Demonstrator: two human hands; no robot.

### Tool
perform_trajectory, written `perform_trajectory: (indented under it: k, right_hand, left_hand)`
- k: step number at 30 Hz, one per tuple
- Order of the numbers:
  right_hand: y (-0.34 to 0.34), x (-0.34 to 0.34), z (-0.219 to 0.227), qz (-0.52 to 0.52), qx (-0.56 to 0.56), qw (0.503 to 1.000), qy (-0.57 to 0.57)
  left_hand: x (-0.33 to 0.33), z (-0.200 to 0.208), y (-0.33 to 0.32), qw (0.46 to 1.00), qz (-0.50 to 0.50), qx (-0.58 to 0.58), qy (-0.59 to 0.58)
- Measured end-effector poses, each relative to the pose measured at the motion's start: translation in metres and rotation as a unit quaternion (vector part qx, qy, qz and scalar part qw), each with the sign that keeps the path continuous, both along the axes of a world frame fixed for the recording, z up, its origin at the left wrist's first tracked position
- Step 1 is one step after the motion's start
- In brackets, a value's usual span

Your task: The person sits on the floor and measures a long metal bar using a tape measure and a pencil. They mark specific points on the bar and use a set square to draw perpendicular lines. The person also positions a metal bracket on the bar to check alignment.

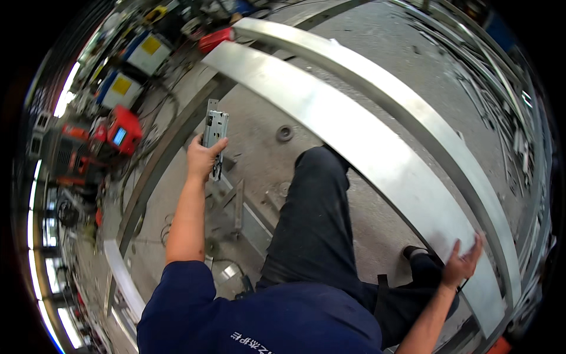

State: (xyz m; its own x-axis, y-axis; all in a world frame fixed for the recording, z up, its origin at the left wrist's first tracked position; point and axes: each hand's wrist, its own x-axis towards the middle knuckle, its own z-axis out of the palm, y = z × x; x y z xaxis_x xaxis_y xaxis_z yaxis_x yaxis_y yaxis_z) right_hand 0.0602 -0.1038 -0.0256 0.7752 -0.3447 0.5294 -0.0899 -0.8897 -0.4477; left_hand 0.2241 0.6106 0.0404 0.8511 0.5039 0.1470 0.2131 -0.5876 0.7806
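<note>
My left hand [204, 156] is closed around a silvery slotted metal lock case [216, 131], held up over the floor to the left of my leg. A flat tab with holes stands out at its far end. On the right, my right hand [461, 264] is at the near end of a wide, shiny metal strip [330, 115], its fingers apart. The fingertips appear to rest on the strip. A thin dark bit shows below that palm; I cannot make out what it is.
Beyond the wide strip runs a curved metal bar [377, 82]. Red welding machines [122, 133] and blue-white boxes [121, 88] stand at left. A small dark ring [285, 133] lies on the floor. An angle grinder [233, 277] sits by my left side; metal lengths [471, 47] pile at far right.
</note>
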Motion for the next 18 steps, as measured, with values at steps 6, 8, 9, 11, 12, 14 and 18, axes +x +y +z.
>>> perform_trajectory:
  k: [6, 8, 9, 11, 12, 14, 18]
  right_hand:
    - [-0.066, -0.030, 0.007, -0.110, 0.047, 0.983, 0.139]
    - [-0.070, -0.031, 0.002, -0.127, 0.101, 0.969, 0.185]
    - [-0.068, -0.032, -0.002, -0.129, 0.070, 0.969, 0.198]
    - [-0.069, -0.041, -0.006, -0.138, 0.013, 0.968, 0.208]
    - [-0.070, -0.041, -0.008, -0.139, -0.007, 0.970, 0.201]
    - [-0.069, -0.044, -0.009, -0.140, 0.005, 0.970, 0.201]
    - [-0.071, -0.064, -0.005, -0.138, 0.037, 0.981, 0.132]
  left_hand:
    - [-0.054, -0.055, 0.076, 0.982, 0.113, -0.121, 0.093]
    - [-0.060, -0.080, 0.096, 0.973, 0.164, -0.024, 0.159]
    - [-0.065, -0.098, 0.109, 0.966, 0.186, 0.029, 0.177]
    - [-0.063, -0.128, 0.120, 0.955, 0.187, 0.055, 0.223]
    - [-0.060, -0.140, 0.126, 0.950, 0.186, 0.070, 0.243]
    - [-0.049, -0.158, 0.142, 0.934, 0.188, 0.092, 0.290]
    - [-0.024, -0.189, 0.148, 0.910, 0.184, 0.147, 0.341]
